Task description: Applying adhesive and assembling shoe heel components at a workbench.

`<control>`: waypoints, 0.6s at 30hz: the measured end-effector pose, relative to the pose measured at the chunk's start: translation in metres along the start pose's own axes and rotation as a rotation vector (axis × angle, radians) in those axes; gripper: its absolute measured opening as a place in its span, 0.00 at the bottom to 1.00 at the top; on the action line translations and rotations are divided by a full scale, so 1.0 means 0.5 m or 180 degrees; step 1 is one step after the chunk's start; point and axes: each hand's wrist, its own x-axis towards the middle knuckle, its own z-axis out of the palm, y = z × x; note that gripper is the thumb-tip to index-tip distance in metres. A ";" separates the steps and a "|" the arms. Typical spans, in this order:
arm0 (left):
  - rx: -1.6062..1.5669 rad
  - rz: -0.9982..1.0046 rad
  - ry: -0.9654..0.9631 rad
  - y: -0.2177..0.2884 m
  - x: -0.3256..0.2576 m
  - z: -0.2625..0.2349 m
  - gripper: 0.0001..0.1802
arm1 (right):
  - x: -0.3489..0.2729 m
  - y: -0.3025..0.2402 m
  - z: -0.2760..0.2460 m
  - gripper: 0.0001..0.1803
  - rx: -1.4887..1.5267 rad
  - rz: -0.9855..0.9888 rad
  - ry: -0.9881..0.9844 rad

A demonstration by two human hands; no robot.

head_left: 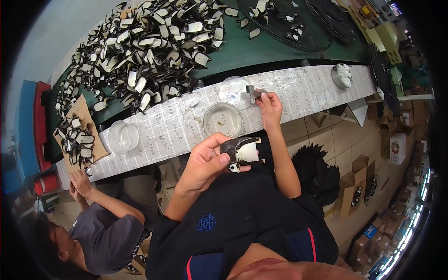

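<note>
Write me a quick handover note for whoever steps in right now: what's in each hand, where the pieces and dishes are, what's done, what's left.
Left hand: holds a black-and-cream shoe upper piece over the lap.
Right hand: reaches to the far glass dish, pinching a small brush at its rim.
Near glass dish and a third dish sit on the paper-covered ledge.
Large heap of like pieces lies on the green belt behind.
Done: cannot tell from this view.
Left: the held piece shows no visible coating yet.
A co-worker's hand rests at the ledge's left end.

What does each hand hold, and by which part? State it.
Left hand grips a black-and-cream shoe piece by its near end. Right hand pinches a small brush by its handle.
</note>
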 end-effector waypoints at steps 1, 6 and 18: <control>-0.0002 -0.0007 -0.0012 -0.001 0.002 0.001 0.17 | 0.000 0.000 -0.001 0.06 -0.0042 0.0001 0.0005; 0.0369 0.0079 -0.0133 -0.010 0.000 -0.002 0.17 | 0.000 0.000 -0.005 0.06 -0.0007 -0.0004 0.0007; 0.0588 0.0198 -0.0193 -0.010 -0.002 0.006 0.19 | 0.001 0.006 0.002 0.06 -0.0088 0.0006 -0.0054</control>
